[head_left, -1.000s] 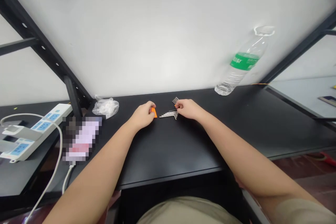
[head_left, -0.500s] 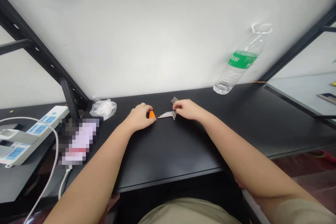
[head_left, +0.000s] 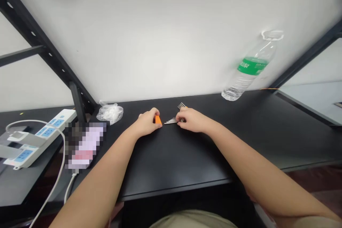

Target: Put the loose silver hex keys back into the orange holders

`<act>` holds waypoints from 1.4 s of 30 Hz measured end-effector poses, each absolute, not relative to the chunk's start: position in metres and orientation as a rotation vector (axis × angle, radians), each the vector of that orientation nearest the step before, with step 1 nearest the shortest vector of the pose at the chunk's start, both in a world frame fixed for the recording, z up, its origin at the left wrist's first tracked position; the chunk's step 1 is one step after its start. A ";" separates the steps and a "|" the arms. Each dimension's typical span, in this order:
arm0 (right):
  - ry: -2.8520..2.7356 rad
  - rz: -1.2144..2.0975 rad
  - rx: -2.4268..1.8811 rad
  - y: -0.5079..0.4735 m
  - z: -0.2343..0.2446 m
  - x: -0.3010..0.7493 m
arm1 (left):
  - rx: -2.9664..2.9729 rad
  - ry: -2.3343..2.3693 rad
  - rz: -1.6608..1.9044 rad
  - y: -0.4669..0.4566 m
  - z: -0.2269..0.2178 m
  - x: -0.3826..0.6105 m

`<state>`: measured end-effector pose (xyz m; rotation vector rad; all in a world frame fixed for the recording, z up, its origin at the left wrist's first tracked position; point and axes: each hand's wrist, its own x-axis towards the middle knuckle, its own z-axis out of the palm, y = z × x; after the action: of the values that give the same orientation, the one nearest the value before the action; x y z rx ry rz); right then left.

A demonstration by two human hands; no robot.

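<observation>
On the black table, my left hand (head_left: 148,123) grips an orange plastic piece (head_left: 158,120) between thumb and fingers; most of it is hidden by the hand. Just right of it lies a row of silver hex keys (head_left: 170,121), their straight ends pointing left. My right hand (head_left: 190,119) has its fingers closed over the bent ends of these keys, so the bends are covered. Behind that hand, several thin metal rods (head_left: 181,106) stick out, with a bit of orange beside them. The left ends of the keys are a small gap from the orange piece.
A crumpled clear plastic bag (head_left: 110,113) lies at the table's back left, with a blurred-out phone (head_left: 88,146) on a white cable nearer me. A power strip (head_left: 42,139) lies far left. A large water bottle (head_left: 247,71) stands back right by the wall.
My right hand has moved nearer and over the bends of the hex keys, which showed before. My left hand keeps hold of the orange piece. The whole view has shifted slightly.
</observation>
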<state>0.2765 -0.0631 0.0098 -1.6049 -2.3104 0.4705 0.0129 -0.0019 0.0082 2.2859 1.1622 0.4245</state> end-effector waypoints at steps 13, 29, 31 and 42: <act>-2.374 0.433 -1.618 -0.071 0.011 0.262 | 1.970 1.020 0.680 0.007 -0.003 0.014; -2.302 0.457 -1.453 -0.071 0.015 0.262 | 1.651 0.839 0.883 0.008 -0.007 0.021; -2.181 0.491 -1.416 -0.068 0.017 0.268 | 1.633 0.825 0.892 0.006 -0.005 0.023; -1.959 0.544 -1.364 -0.066 0.015 0.273 | 1.629 0.702 0.856 -0.003 -0.002 0.029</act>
<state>0.2727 -0.0661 0.0149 -1.3643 -1.9588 0.5438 0.0292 -0.0026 -0.0017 1.6285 0.7025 0.8561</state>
